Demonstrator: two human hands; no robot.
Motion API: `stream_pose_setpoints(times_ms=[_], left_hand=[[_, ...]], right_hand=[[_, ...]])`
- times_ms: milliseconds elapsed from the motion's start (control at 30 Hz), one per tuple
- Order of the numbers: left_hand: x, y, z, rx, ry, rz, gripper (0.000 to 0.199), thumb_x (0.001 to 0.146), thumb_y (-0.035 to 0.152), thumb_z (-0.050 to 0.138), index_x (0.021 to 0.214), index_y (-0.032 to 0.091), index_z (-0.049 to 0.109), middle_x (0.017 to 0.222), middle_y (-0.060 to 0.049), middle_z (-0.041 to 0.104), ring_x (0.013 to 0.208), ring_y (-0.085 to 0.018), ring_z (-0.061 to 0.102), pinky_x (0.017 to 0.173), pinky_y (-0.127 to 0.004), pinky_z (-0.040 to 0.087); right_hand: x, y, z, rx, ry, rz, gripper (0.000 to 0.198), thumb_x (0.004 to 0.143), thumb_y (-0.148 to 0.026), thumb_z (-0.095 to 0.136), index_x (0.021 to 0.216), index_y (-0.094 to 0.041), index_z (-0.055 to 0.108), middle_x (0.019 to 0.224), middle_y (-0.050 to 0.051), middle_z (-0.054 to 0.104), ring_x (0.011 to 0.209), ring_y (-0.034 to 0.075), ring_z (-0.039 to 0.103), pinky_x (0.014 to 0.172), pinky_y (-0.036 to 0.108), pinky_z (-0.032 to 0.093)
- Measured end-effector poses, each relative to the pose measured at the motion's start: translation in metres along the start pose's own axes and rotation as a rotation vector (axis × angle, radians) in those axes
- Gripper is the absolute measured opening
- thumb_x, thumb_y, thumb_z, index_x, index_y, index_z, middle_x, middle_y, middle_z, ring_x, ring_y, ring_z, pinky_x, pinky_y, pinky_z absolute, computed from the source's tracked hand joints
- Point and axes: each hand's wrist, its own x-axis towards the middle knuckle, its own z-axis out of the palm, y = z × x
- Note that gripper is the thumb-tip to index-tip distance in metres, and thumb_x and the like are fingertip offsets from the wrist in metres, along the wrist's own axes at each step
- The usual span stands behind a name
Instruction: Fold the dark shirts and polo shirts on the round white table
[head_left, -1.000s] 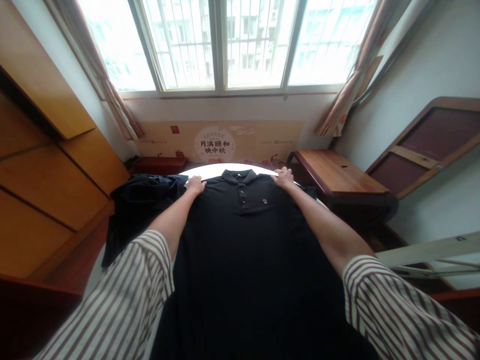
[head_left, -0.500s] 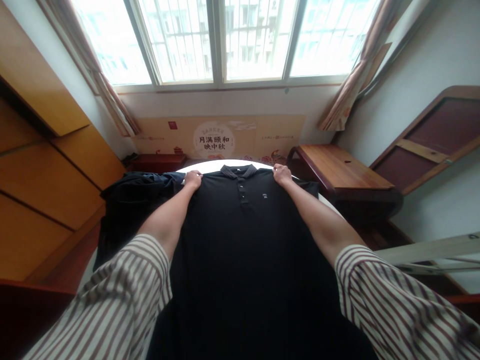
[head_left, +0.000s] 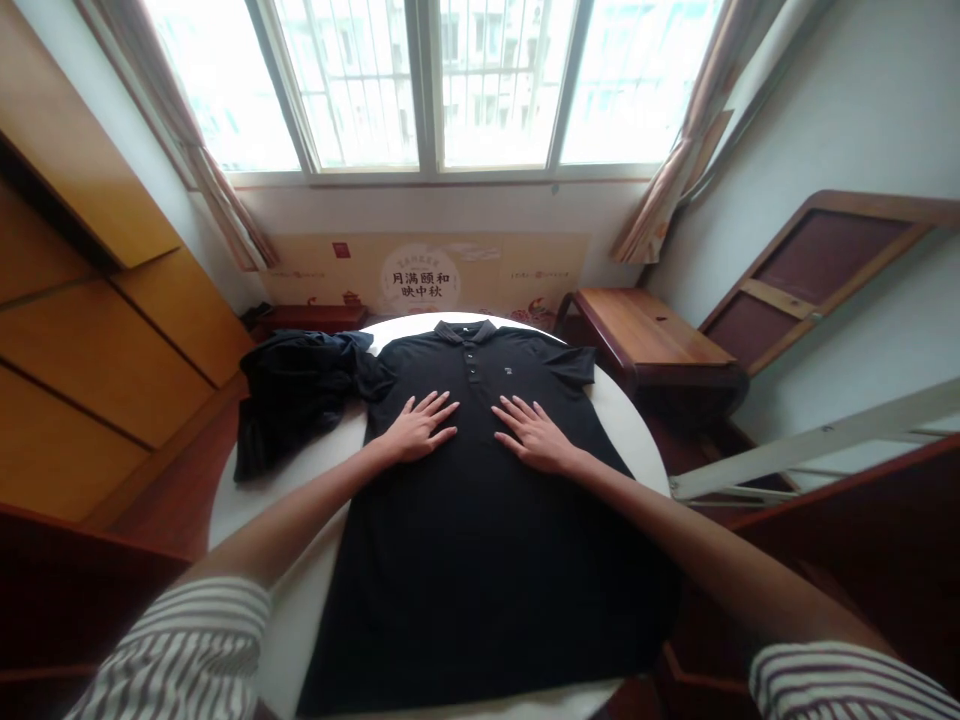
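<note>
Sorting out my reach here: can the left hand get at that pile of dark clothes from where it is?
Probably yes: the left hand lies open on the black polo shirt, gripping nothing, and the dark pile sits on that hand's side of the white table. Nothing tall shows between them.

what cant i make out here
In the head view:
Chest logo: too small to read.
Left hand and right hand: palms hidden by their backs.
Black shirt: its back hidden by its front.
Dark clothing pile: garment count hidden by overlapping folds.
Window: outside details lost in glare.

Both hands (head_left: pixel 417 430) (head_left: pixel 537 440) flat, palm down
</note>
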Motion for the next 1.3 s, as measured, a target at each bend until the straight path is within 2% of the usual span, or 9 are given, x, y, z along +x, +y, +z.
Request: stream_pose_setpoints(times_ms=[300, 467, 533, 700, 833, 900, 1000, 1100, 1300], left_hand=[[-0.176, 0.046, 0.006, 0.068, 0.096, 0.038, 0.060, 0.102, 0.051, 0.037, 0.156, 0.024, 0.032, 0.162, -0.009, 0.029, 0.150, -0.030, 0.024, 0.116, -0.055, 0.031], [-0.248, 0.090, 0.008, 0.080, 0.188, 0.217, 0.070, 0.091, 0.058, 0.058, 0.148, 0.018, 0.047, 0.152, -0.016, 0.045, 0.140, -0.035, 0.043, 0.109, -0.057, 0.043], [-0.262, 0.102, 0.008, 0.071, 0.248, 0.284, 0.063, 0.090, 0.054, 0.062, 0.140, 0.015, 0.055, 0.144, -0.018, 0.054, 0.132, -0.033, 0.051, 0.104, -0.051, 0.050], [-0.272, 0.117, 0.003, 0.140, 0.321, 0.411, 0.028, 0.098, 0.016, 0.050, 0.120, 0.011, 0.067, 0.125, -0.015, 0.067, 0.118, -0.026, 0.062, 0.098, -0.039, 0.057], [-0.269, 0.123, -0.005, 0.147, 0.256, 0.287, 0.037, 0.092, 0.001, 0.043, 0.121, 0.010, 0.064, 0.117, -0.014, 0.069, 0.106, -0.023, 0.067, 0.087, -0.034, 0.061], [-0.267, 0.123, -0.009, 0.121, 0.260, 0.206, 0.038, 0.092, 0.000, 0.041, 0.122, 0.011, 0.062, 0.108, -0.012, 0.070, 0.094, -0.021, 0.069, 0.080, -0.032, 0.061], [-0.266, 0.119, -0.016, 0.072, 0.334, 0.199, 0.040, 0.095, 0.001, 0.039, 0.129, 0.011, 0.055, 0.103, -0.011, 0.069, 0.088, -0.019, 0.068, 0.078, -0.031, 0.060], [-0.270, 0.112, -0.023, 0.042, 0.423, 0.247, 0.040, 0.097, 0.003, 0.040, 0.134, 0.014, 0.051, 0.104, -0.011, 0.068, 0.093, -0.018, 0.066, 0.082, -0.030, 0.059], [-0.288, 0.095, -0.027, 0.100, 0.467, 0.317, 0.038, 0.098, 0.006, 0.046, 0.134, 0.016, 0.053, 0.098, -0.009, 0.068, 0.086, -0.018, 0.065, 0.074, -0.027, 0.057]], right_hand=[[-0.183, -0.034, -0.006, 0.057, 0.087, -0.039, 0.066, 0.100, -0.053, 0.044, 0.157, -0.022, 0.032, 0.162, 0.010, 0.027, 0.151, 0.031, 0.020, 0.118, 0.059, 0.026], [-0.245, -0.069, -0.012, 0.133, 0.160, -0.157, 0.073, 0.089, -0.058, 0.063, 0.146, -0.014, 0.050, 0.151, 0.017, 0.047, 0.144, 0.035, 0.037, 0.113, 0.057, 0.039], [-0.251, -0.087, -0.014, 0.167, 0.197, -0.218, 0.063, 0.090, -0.051, 0.065, 0.140, -0.013, 0.056, 0.144, 0.017, 0.055, 0.138, 0.033, 0.046, 0.110, 0.053, 0.044], [-0.231, -0.134, -0.018, 0.222, 0.243, -0.329, 0.051, 0.096, -0.043, 0.058, 0.131, -0.007, 0.060, 0.133, 0.019, 0.063, 0.124, 0.030, 0.058, 0.106, 0.048, 0.048], [-0.203, -0.167, -0.015, 0.196, 0.243, -0.384, 0.056, 0.095, -0.047, 0.057, 0.133, -0.006, 0.057, 0.135, 0.019, 0.061, 0.125, 0.030, 0.055, 0.106, 0.046, 0.047], [-0.191, -0.176, -0.013, 0.151, 0.231, -0.394, 0.045, 0.097, -0.037, 0.055, 0.130, -0.007, 0.057, 0.131, 0.018, 0.063, 0.121, 0.029, 0.056, 0.103, 0.044, 0.048], [-0.182, -0.178, -0.013, 0.066, 0.182, -0.404, 0.027, 0.097, -0.017, 0.050, 0.121, -0.008, 0.060, 0.114, 0.016, 0.067, 0.106, 0.025, 0.060, 0.092, 0.040, 0.051], [-0.184, -0.169, -0.017, 0.047, 0.144, -0.346, 0.020, 0.095, -0.010, 0.048, 0.110, -0.011, 0.062, 0.098, 0.012, 0.066, 0.090, 0.022, 0.059, 0.080, 0.035, 0.052], [-0.212, -0.129, -0.023, 0.041, 0.180, -0.238, 0.024, 0.087, -0.003, 0.049, 0.102, -0.015, 0.063, 0.095, 0.010, 0.063, 0.088, 0.023, 0.055, 0.079, 0.035, 0.051]])
